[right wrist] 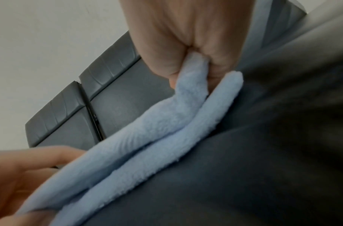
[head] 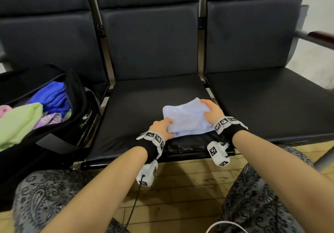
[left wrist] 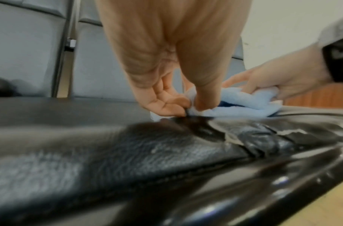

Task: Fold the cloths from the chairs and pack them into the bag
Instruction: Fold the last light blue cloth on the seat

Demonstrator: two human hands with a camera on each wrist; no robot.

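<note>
A light blue cloth point(head: 188, 119) lies folded on the middle black seat point(head: 141, 110), near its front right. My left hand point(head: 162, 127) pinches the cloth's near left edge between thumb and fingers, as the left wrist view shows at the cloth point(left wrist: 242, 105). My right hand point(head: 212, 110) grips the cloth's right edge; in the right wrist view a fold of the cloth point(right wrist: 166, 130) passes up between thumb and fingers. An open black bag point(head: 79, 110) stands on the left seat with blue, green, pink and purple cloths point(head: 48, 97) inside.
The right seat point(head: 271, 102) is bare, with a dark wooden armrest point(head: 321, 35) beyond it. The middle seat's front edge point(head: 180, 147) has torn leather. Wooden floor point(head: 189, 184) lies below, with my patterned trousers at both sides and a white cable point(head: 224, 226) near the bottom.
</note>
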